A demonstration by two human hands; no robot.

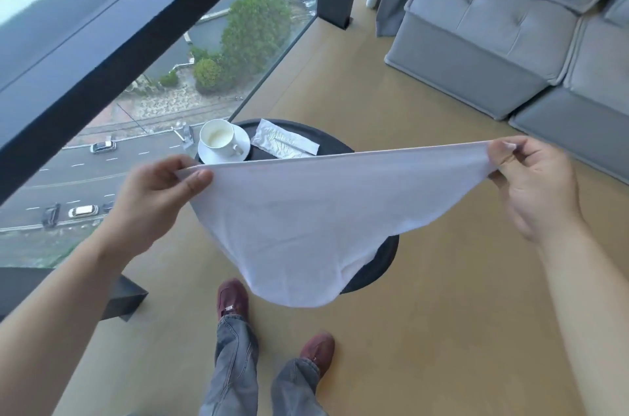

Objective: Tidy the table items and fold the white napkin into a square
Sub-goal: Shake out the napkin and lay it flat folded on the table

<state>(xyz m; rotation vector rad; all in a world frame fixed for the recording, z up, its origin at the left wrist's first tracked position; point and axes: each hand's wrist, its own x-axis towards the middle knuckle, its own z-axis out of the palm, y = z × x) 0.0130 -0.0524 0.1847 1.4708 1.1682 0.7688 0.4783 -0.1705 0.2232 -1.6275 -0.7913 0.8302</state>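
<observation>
Napkin: the white napkin (289, 221) hung in the air above the round dark surface (384, 255), stretched between both hands; it hid most of the surface below.
Left hand: the left hand (160, 190) was pinched shut on the napkin's left upper corner, thumb on top, fingers under.
Right hand: the right hand (534, 184) was pinched shut on the right upper corner, thumb and forefinger closed over the hem.
Long axis: the top edge ran taut, left to right, rising slightly toward the right hand; that was the napkin's long line.
Pointing: the cloth sagged into a rounded belly, its lowest point hanging toward the person's shoes (235, 299). Whether it was already doubled over, I could not tell.
Step in hand: judged to be opening and squaring the cloth before a fold.
Doing it well: keep the top edge tight and level, let the belly hang free, then lower it flat onto a bare part of the surface and match corner to corner.
Hazard: the cup (218, 139) on its saucer (243, 139) and the wrapper (284, 143) sat at the far side; the lowered cloth could drag them.
Progress: early, by my reading; no square fold yet.
</observation>
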